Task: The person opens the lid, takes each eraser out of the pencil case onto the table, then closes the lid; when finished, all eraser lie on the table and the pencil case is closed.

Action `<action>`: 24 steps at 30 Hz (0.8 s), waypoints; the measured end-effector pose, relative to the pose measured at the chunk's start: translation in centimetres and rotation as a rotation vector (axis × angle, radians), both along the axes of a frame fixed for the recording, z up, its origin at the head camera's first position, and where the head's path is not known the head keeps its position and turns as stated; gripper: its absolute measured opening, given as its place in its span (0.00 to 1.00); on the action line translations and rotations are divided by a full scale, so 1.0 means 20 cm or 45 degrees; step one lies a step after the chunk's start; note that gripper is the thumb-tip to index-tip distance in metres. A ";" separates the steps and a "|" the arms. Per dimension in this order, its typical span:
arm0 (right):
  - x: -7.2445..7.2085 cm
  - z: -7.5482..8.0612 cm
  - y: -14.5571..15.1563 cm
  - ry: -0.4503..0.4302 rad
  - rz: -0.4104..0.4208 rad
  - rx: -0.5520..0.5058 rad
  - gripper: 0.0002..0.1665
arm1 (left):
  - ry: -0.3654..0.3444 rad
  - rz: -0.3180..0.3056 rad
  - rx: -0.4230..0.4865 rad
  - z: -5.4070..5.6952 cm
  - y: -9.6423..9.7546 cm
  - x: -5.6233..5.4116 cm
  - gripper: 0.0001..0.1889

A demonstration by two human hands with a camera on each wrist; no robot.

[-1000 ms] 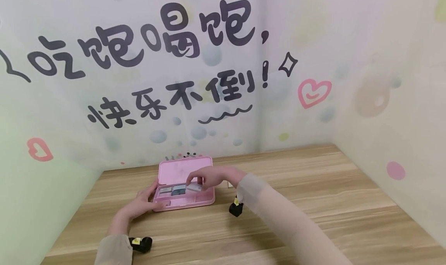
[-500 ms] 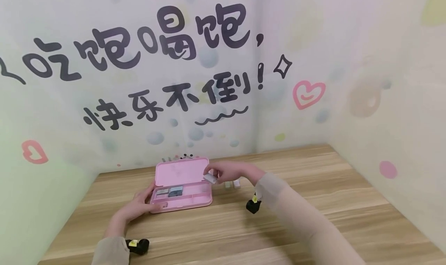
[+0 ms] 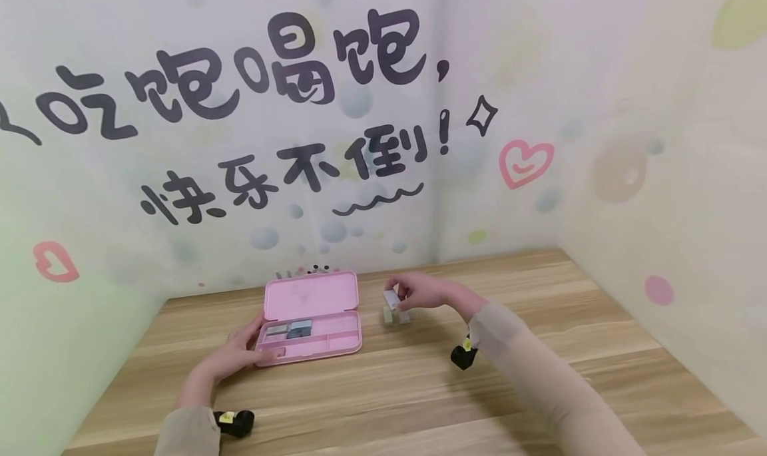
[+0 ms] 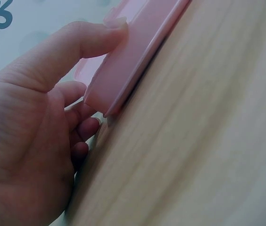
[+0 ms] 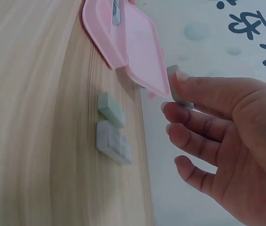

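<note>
An open pink pencil case lies on the wooden table, its lid tipped back toward the wall. My left hand grips its left end, the thumb over the front wall and the fingers round the end. Bluish and grey erasers sit in the left of its back compartment. To the right of the case, my right hand pinches a whitish eraser between thumb and forefinger, raised above the table. Beneath it, a pale green eraser and a greyish marbled eraser lie side by side.
The printed wall rises directly behind the table. A side wall borders the right. Black wrist cameras sit on both forearms, below the sleeves.
My right hand has carried the whitish eraser out of the case and rightward, over the two erasers on the table. The left hand keeps its hold on the case.
</note>
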State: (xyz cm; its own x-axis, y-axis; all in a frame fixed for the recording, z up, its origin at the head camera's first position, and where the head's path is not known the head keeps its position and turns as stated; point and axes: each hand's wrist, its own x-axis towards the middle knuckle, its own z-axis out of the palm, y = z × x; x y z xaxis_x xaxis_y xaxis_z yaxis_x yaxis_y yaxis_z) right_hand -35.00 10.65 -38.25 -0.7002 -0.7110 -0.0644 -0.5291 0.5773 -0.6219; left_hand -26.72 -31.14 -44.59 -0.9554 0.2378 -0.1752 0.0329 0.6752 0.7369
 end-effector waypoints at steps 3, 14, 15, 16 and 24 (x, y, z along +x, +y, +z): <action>-0.01 -0.03 0.05 0.007 -0.029 -0.030 0.21 | 0.001 -0.001 0.001 0.00 0.00 0.00 0.57; -0.04 -0.14 0.21 -0.004 -0.144 -0.065 0.23 | -0.015 0.012 -0.008 0.00 0.00 0.00 0.57; -0.04 -0.15 0.22 -0.001 -0.157 -0.063 0.23 | -0.017 0.014 -0.002 0.00 0.00 0.00 0.57; -0.04 -0.17 0.24 0.009 -0.166 -0.060 0.23 | -0.017 0.014 -0.003 0.00 0.00 0.00 0.57; -0.05 -0.23 0.29 0.059 -0.198 -0.055 0.24 | -0.012 0.015 -0.010 0.01 0.01 0.00 0.57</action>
